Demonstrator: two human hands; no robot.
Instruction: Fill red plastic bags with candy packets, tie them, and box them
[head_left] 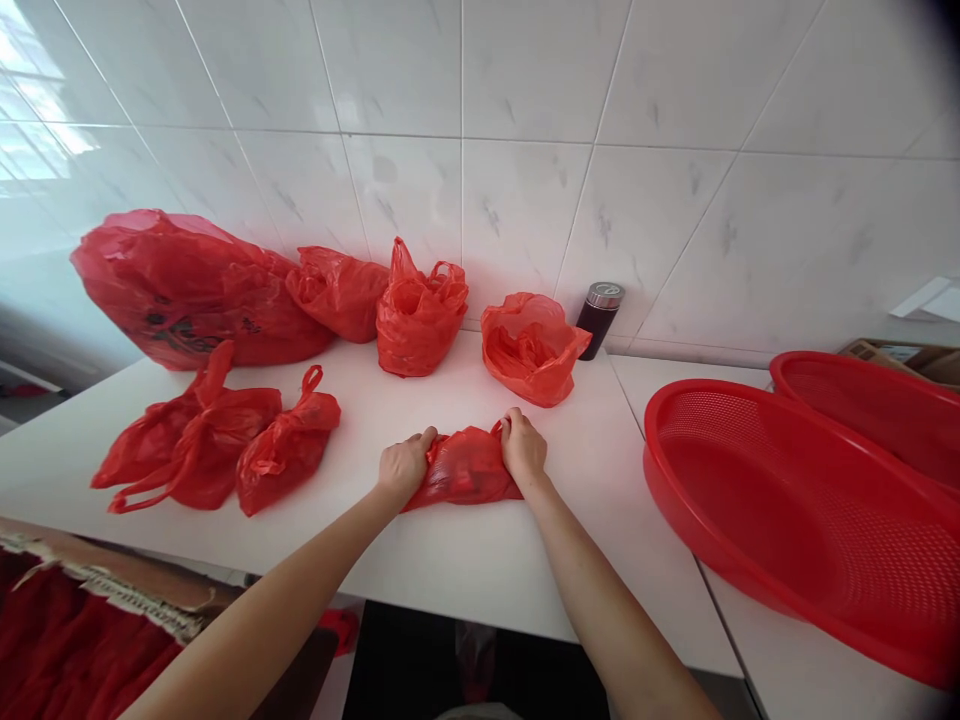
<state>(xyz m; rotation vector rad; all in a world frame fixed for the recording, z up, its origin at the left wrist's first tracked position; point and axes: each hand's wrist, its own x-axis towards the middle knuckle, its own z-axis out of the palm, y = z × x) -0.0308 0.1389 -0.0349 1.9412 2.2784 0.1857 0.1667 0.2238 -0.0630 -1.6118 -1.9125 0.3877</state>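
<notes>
A red plastic bag (466,468) lies on the white table in front of me, bulging with contents I cannot make out through the film. My left hand (405,466) is closed on its left end. At its right end, my right hand (523,447) pinches the gathered plastic. Just behind stands an open red bag (534,350) with crumpled plastic inside. To the left lie tied red bags, one with a loop handle (291,440) and others heaped beside it (202,440).
Along the tiled wall stand a large printed red bag (195,290), smaller filled bags (421,320) and a dark flask (600,318). Red plastic baskets (750,500) take up the right side. A cardboard box (112,585) with red material sits below the table's left front edge.
</notes>
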